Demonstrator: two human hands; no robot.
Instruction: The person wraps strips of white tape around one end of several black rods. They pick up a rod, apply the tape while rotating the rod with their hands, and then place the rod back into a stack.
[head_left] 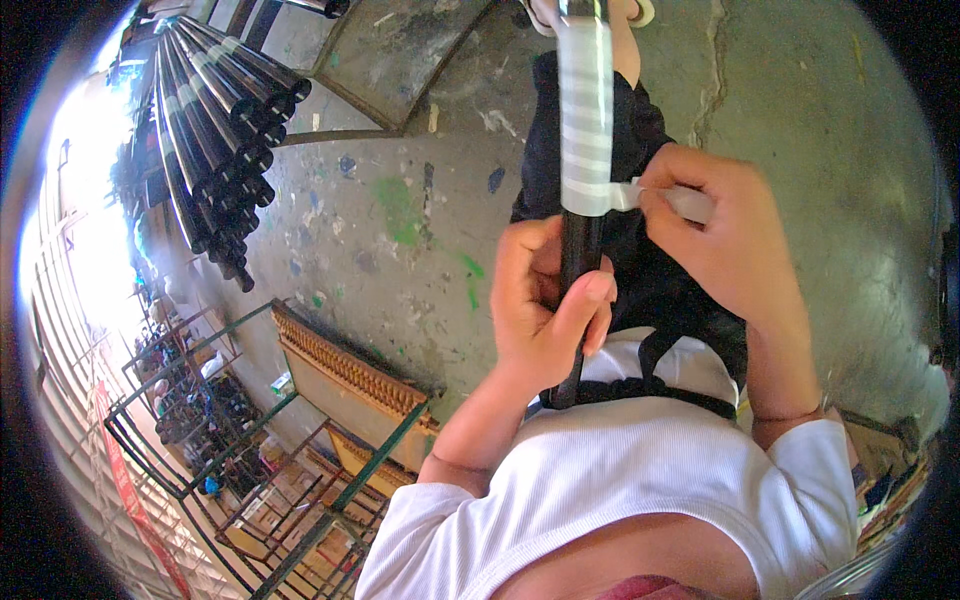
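Note:
A black tube [581, 240] stands out from my waist and points away between my legs. White tape [587, 120] is wound round its farther part in overlapping bands. Below the wrapped part, my left hand [555, 300] grips the bare black end, thumb across the front. To the right of the tube, my right hand [715, 225] is closed on a strip of the same white tape [690, 204]. A short length of that strip runs from my fingers to the lower edge of the wrapping. What lies inside my right palm is hidden.
At the far left, a stack of black tubes [215, 150] fans out with open ends toward me. A green metal frame [350, 480] and a wooden panel with a beaded edge [345, 365] stand lower left. The concrete floor [400, 260] has paint spots.

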